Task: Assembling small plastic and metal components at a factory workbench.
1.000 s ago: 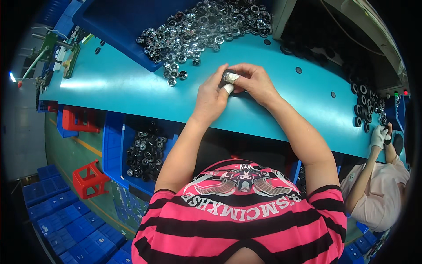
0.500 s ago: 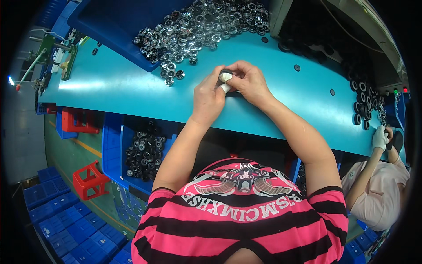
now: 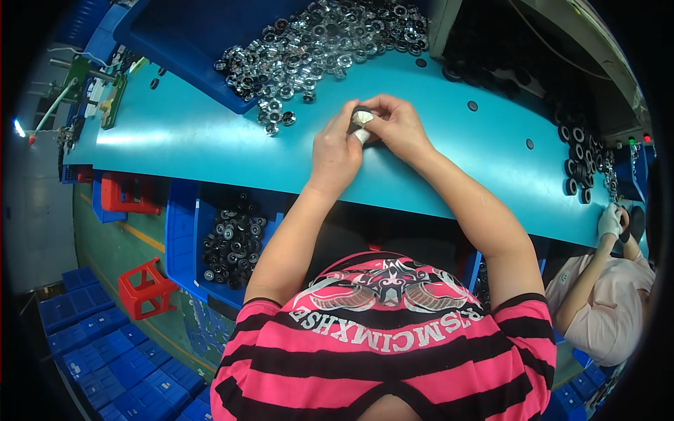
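Above the turquoise workbench (image 3: 246, 147), my left hand (image 3: 335, 158) and my right hand (image 3: 402, 132) meet with fingers closed around a small black wheel (image 3: 360, 109). Both thumbs press against it and have white coverings on their tips. Most of the wheel is hidden by the fingers, so its hub cannot be made out. Beyond my hands, a heap of clear and black wheel hubs (image 3: 323, 49) spills out of a large blue bin (image 3: 175, 63). A few hubs (image 3: 272, 118) lie at the heap's near edge.
Black rings (image 3: 572, 168) pile up at the right end of the bench, beside a co-worker's gloved hand (image 3: 609, 219). Loose black discs (image 3: 472, 106) lie right of my hands. Below the bench, a blue crate (image 3: 203, 238) holds black wheels; a red stool (image 3: 145, 288) stands left.
My hands stay almost in place around the black wheel, with a slight shift of the fingers and thumbs. The co-worker's gloved hand has moved slightly.
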The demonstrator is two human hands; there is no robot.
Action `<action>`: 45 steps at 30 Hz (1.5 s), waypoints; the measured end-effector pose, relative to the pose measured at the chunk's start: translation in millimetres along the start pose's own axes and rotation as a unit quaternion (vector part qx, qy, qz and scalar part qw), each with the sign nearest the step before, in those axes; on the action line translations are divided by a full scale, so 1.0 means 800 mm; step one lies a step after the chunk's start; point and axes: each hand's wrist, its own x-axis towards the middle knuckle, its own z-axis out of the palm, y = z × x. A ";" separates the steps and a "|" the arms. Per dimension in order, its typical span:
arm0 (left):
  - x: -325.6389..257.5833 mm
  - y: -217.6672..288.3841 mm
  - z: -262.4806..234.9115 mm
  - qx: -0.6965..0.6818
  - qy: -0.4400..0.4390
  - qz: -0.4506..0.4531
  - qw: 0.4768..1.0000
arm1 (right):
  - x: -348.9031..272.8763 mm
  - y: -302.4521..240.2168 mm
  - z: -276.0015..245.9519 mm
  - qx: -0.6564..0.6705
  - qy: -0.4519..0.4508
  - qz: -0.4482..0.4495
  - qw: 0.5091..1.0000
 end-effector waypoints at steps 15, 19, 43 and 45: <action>-0.004 -0.003 0.001 -0.092 -0.016 -0.031 0.995 | -0.001 -0.004 -0.011 0.043 -0.033 0.018 0.998; -0.004 -0.004 0.002 -0.078 -0.009 -0.013 0.997 | 0.001 0.002 -0.010 0.049 -0.032 0.016 0.998; -0.002 0.002 -0.005 -0.225 -0.025 -0.080 0.971 | 0.000 -0.018 -0.030 0.089 -0.122 -0.011 0.988; -0.002 0.011 -0.010 -0.223 -0.031 -0.118 0.967 | -0.001 -0.018 -0.025 0.095 -0.113 -0.013 0.989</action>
